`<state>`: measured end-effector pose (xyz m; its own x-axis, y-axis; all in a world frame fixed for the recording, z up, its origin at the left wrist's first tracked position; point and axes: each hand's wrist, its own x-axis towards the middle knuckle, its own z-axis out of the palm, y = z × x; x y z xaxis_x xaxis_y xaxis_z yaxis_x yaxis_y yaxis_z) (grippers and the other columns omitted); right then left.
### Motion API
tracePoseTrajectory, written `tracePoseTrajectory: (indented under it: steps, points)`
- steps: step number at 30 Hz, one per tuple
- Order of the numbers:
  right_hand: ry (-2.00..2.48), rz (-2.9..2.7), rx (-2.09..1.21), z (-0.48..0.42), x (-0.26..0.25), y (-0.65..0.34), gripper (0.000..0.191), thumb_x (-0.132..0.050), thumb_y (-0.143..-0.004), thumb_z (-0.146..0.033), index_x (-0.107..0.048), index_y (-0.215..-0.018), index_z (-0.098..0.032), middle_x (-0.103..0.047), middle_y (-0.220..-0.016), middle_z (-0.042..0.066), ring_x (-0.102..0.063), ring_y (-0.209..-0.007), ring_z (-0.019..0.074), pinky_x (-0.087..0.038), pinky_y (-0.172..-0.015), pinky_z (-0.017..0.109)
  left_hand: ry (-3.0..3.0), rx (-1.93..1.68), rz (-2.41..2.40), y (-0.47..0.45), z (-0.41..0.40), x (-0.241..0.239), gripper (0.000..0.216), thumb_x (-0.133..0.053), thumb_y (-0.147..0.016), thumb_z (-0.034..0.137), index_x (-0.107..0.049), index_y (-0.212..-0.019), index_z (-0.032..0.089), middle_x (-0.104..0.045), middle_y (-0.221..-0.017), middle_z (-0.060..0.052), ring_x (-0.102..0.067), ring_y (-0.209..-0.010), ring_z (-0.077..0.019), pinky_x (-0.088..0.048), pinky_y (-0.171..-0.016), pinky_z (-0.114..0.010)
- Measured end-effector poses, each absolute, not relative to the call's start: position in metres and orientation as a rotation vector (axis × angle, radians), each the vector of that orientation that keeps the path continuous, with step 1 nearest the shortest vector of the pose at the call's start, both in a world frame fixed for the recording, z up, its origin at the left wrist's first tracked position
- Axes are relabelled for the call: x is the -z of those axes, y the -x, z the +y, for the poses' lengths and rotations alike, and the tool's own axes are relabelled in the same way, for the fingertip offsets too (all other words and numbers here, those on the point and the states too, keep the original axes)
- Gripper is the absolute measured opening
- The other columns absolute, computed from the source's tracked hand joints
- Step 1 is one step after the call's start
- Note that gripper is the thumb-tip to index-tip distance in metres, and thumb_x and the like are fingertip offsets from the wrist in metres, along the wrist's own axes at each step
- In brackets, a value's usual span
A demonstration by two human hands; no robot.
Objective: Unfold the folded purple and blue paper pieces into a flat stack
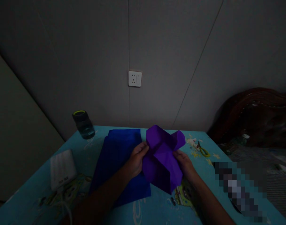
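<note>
A folded sheet of purple paper point(165, 156), with rounded flaps standing up around a creased middle, is held up over the table. My left hand point(138, 157) pinches its left edge, thumb on top. On the opposite side my right hand point(184, 161) grips the right edge; some of its fingers are hidden behind the paper. Blue paper sheets point(119, 156) lie flat on the table below and to the left, partly covered by my left forearm.
A dark bottle point(84, 124) stands at the back left, and a white power bank point(62, 170) with a cable lies nearer. Yellow-handled scissors point(204, 151) rest at right beside small paper scraps point(192, 143). A blurred-out object point(237, 190) is at the table's right edge.
</note>
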<state>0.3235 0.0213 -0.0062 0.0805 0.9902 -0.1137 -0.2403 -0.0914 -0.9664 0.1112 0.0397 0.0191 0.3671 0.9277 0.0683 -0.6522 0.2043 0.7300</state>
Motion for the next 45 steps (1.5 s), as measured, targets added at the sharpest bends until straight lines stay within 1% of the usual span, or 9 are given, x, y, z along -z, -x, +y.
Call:
tracePoseTrajectory:
  steps: [5,15,22,26,29,34,36,40,45]
  points:
    - [1.089,-0.889,-1.3,0.026,-0.004,-0.331,0.041,-0.074,-0.074,-0.047,-0.069,-0.105,-0.022,-0.077,-0.101,0.007,-0.073,-0.09,0.0262,-0.056,-0.084,0.038,-0.848,-1.261,0.501,-0.097,0.043,-0.041,0.02,-0.071,-0.081,0.029,-0.067,-0.095,0.016,-0.074,-0.09,-0.006,-0.069,-0.079,-0.0167,-0.05,-0.075,-0.026]
    - [1.301,-0.813,-1.222,0.031,-0.007,-0.347,0.041,-0.072,-0.076,-0.043,-0.067,-0.111,-0.021,-0.078,-0.092,0.007,-0.074,-0.086,0.0293,-0.061,-0.072,0.039,-1.03,-1.416,1.077,-0.019,0.011,-0.047,0.03,-0.069,-0.078,0.042,-0.067,-0.099,0.02,-0.072,-0.085,-0.002,-0.066,-0.074,-0.017,-0.05,-0.069,-0.027]
    - [1.027,-1.218,-1.781,0.007,-0.008,-0.331,0.055,-0.073,-0.08,-0.042,-0.06,-0.129,-0.022,-0.072,-0.115,0.012,-0.069,-0.103,0.0264,-0.05,-0.096,0.041,-0.883,-1.445,1.573,0.014,-0.056,-0.026,0.042,-0.057,-0.085,0.05,-0.061,-0.116,0.022,-0.067,-0.121,-0.009,-0.061,-0.113,-0.027,-0.044,-0.099,-0.041]
    - [1.079,-1.385,-1.854,0.004,-0.006,-0.331,0.069,-0.079,-0.072,-0.04,-0.055,-0.135,-0.025,-0.074,-0.107,0.011,-0.071,-0.094,0.0286,-0.053,-0.089,0.045,-0.874,-1.502,1.516,0.03,-0.079,-0.013,0.039,-0.056,-0.086,0.05,-0.061,-0.112,0.022,-0.068,-0.122,-0.009,-0.06,-0.117,-0.0278,-0.045,-0.1,-0.042]
    - [1.215,-1.429,-1.737,0.007,-0.011,-0.325,0.06,-0.081,-0.068,-0.042,-0.066,-0.124,-0.026,-0.076,-0.094,0.01,-0.072,-0.084,0.0309,-0.056,-0.08,0.046,-0.774,-1.553,1.491,0.036,-0.094,-0.004,0.04,-0.061,-0.084,0.047,-0.059,-0.117,0.024,-0.07,-0.117,-0.008,-0.061,-0.116,-0.027,-0.048,-0.098,-0.04]
    - [1.331,-1.517,-1.416,0.018,-0.021,-0.308,0.046,-0.079,-0.068,-0.046,-0.074,-0.108,-0.024,-0.076,-0.098,0.01,-0.069,-0.091,0.0323,-0.052,-0.089,0.049,-0.643,-1.721,1.328,0.041,-0.104,0.001,0.085,-0.072,-0.074,0.036,-0.029,-0.146,0.031,-0.07,-0.117,-0.008,-0.068,-0.106,-0.026,-0.055,-0.088,-0.038]
    - [1.341,-1.622,-1.338,0.028,-0.024,-0.302,0.048,-0.075,-0.072,-0.049,-0.073,-0.112,-0.023,-0.076,-0.095,0.008,-0.068,-0.082,0.0285,-0.053,-0.085,0.047,-0.728,-1.693,1.307,0.047,-0.103,0.0,0.078,-0.074,-0.072,0.036,-0.04,-0.142,0.028,-0.068,-0.122,-0.01,-0.067,-0.109,-0.0269,-0.055,-0.09,-0.038]
    - [1.415,-1.772,-1.021,0.063,-0.033,-0.286,0.05,-0.07,-0.073,-0.053,-0.074,-0.107,-0.017,-0.069,-0.064,0.003,-0.06,-0.054,0.0205,-0.052,-0.06,0.038,-0.94,-1.494,1.403,0.058,-0.102,0.001,0.039,-0.073,-0.074,0.038,-0.071,-0.11,0.024,-0.072,-0.115,-0.009,-0.069,-0.104,-0.0292,-0.057,-0.089,-0.039]
    - [1.423,-1.869,-0.713,0.138,-0.046,-0.248,0.035,-0.063,-0.075,-0.045,-0.076,-0.093,-0.019,-0.076,-0.085,0.007,-0.069,-0.083,0.0269,-0.052,-0.081,0.042,-1.301,-1.488,1.606,0.055,-0.105,0.024,0.042,-0.064,-0.081,0.032,-0.066,-0.123,0.033,-0.07,-0.121,-0.006,-0.067,-0.109,-0.0269,-0.058,-0.087,-0.036]
